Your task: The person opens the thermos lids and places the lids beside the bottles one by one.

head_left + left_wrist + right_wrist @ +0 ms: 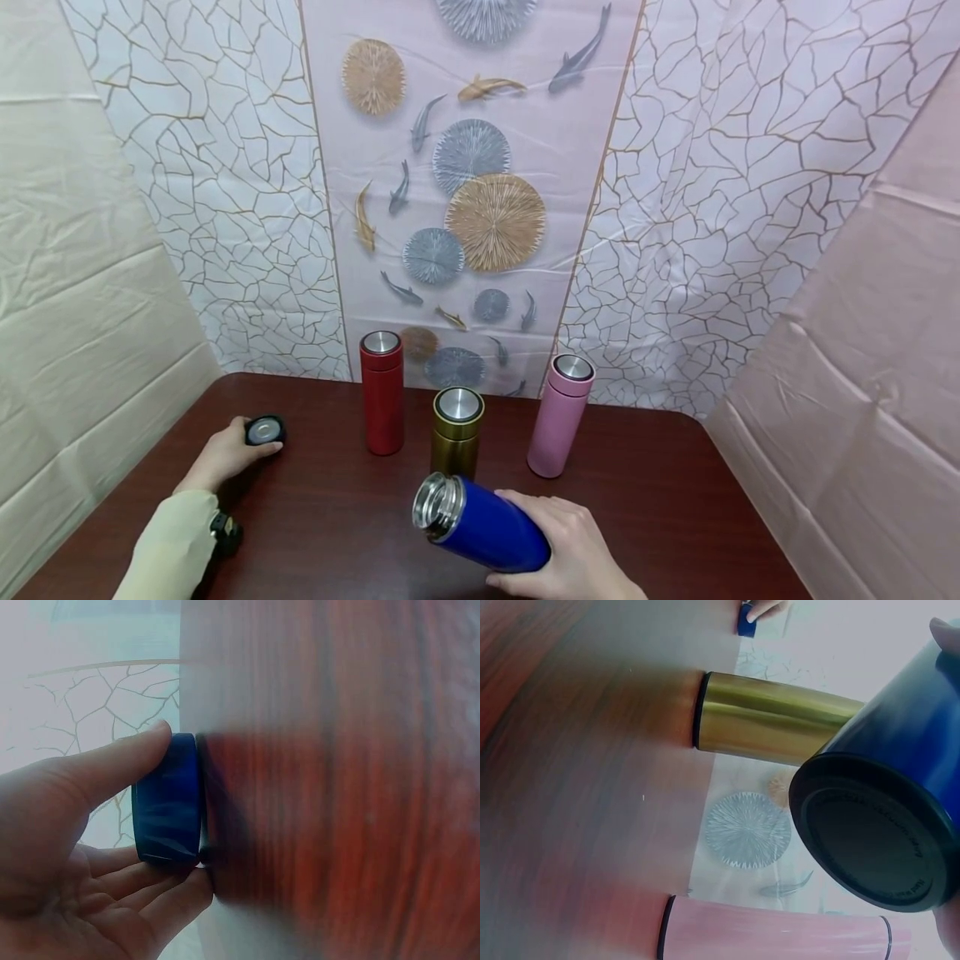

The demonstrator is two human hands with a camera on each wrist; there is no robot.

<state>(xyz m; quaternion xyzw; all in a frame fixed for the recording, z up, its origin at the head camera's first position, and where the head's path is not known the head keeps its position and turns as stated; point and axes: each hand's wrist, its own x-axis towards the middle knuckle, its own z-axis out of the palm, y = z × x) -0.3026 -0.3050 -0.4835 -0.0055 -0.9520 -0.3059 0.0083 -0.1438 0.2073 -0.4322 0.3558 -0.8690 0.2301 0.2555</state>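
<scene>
My left hand [225, 454] is at the far left of the table, thumb and fingers around a round blue cap [166, 799]. Right at the tabletop, the cap shows a dark rim and a pale disc facing up in the head view. Near the front, my right hand [573, 542] grips a blue thermos bottle [497, 527] by its lower body. The bottle is uncapped and tilted, its bare steel mouth [437, 502] pointing left. In the right wrist view its black base [874, 832] shows, raised off the table.
Behind the blue bottle stands a gold thermos [456, 433], partly hidden by it. A red thermos [383, 400] is farther back left, a pink thermos [558, 421] back right. All three are capped. Patterned cloth [255, 208] hangs behind the dark wooden table [322, 508].
</scene>
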